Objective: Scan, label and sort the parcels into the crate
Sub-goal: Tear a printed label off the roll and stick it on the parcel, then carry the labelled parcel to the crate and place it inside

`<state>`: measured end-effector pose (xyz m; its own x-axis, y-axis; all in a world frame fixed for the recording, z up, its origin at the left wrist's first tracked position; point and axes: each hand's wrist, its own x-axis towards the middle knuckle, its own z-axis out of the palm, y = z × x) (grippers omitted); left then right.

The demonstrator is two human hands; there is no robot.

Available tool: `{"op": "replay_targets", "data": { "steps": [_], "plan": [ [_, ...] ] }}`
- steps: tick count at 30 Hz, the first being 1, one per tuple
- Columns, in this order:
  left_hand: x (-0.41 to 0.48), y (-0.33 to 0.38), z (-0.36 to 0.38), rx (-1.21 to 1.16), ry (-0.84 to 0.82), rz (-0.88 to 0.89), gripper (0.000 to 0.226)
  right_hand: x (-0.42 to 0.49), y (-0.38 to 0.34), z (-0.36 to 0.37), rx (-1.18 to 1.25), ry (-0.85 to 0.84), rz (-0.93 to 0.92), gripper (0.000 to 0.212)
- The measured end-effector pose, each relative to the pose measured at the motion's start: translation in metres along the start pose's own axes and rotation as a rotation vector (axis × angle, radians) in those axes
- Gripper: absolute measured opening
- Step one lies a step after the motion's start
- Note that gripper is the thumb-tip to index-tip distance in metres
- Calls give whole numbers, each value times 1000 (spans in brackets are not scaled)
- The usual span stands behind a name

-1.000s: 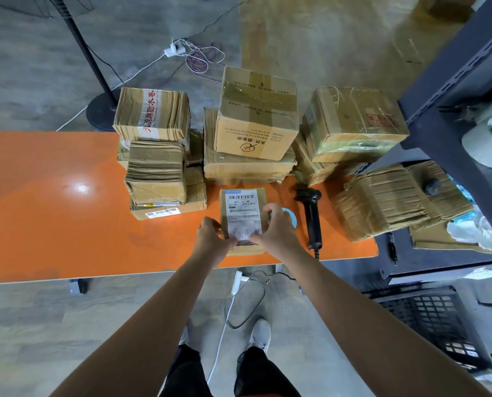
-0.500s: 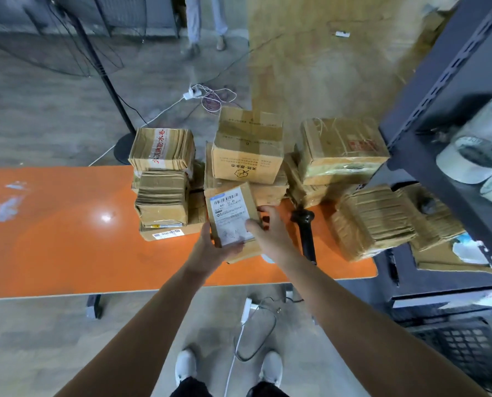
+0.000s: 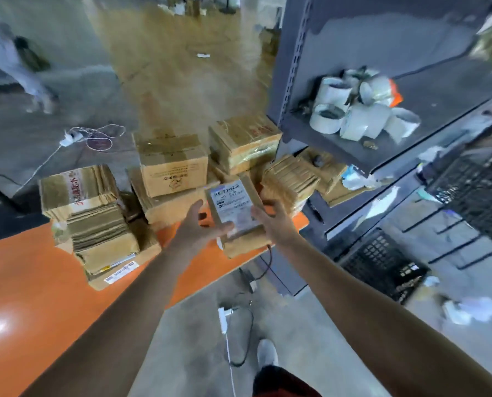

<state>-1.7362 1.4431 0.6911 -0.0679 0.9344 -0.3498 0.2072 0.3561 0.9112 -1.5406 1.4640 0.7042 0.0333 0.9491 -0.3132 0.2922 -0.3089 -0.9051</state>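
Note:
A small brown parcel [image 3: 233, 204] with a white barcode label on top is lifted above the right end of the orange table [image 3: 32, 282]. My left hand [image 3: 199, 227] holds its left side, thumb on the label. At the parcel's right edge my right hand [image 3: 273, 222] grips it. A black slatted crate [image 3: 382, 265] stands on the floor to the right, beside the grey shelf unit [image 3: 339, 156]. The frame is blurred by motion.
Stacks of taped cardboard parcels [image 3: 170, 164] and bundled flat cartons [image 3: 95, 213] fill the table's far side. Rolls of labels or tape [image 3: 353, 116] lie on the shelf. Cables and a power strip [image 3: 224, 316] trail on the floor. A person [image 3: 18, 70] walks at far left.
Both hands lifted the labelled parcel off the table and carried it right, toward the shelf. The view swung right and up; the scanner is out of sight behind the parcel.

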Motion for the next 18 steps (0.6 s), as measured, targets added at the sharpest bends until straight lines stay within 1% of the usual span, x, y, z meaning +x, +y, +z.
{"op": "replay_targets", "data": {
  "steps": [2, 3, 6, 7, 9, 11, 13, 15, 18],
  "plan": [
    [-7, -1, 16, 5, -67, 37, 103, -26, 19, -20, 10, 100, 46, 38],
    [-12, 1, 25, 25, -102, 61, 97, -40, 29, -30, -2, 139, 63, 37],
    [-24, 3, 58, 55, -166, 89, 92, -76, 52, -61, -38, 237, 96, 41],
    [-29, 4, 70, 55, -187, 95, 93, -87, 58, -71, -38, 268, 110, 41],
    [-39, 8, 93, 67, -251, 100, 105, -107, 71, -91, -26, 324, 130, 42],
    [-46, 13, 116, 105, -318, 115, 114, -126, 81, -111, -27, 363, 154, 36],
    [-54, 18, 138, 140, -370, 121, 107, -141, 90, -131, -25, 381, 176, 30],
    [-60, 23, 163, 183, -386, 141, 99, -152, 102, -151, -4, 407, 183, 28],
    [-71, 29, 207, 203, -404, 159, 95, -167, 122, -185, 43, 449, 183, 28]
  ]
}}
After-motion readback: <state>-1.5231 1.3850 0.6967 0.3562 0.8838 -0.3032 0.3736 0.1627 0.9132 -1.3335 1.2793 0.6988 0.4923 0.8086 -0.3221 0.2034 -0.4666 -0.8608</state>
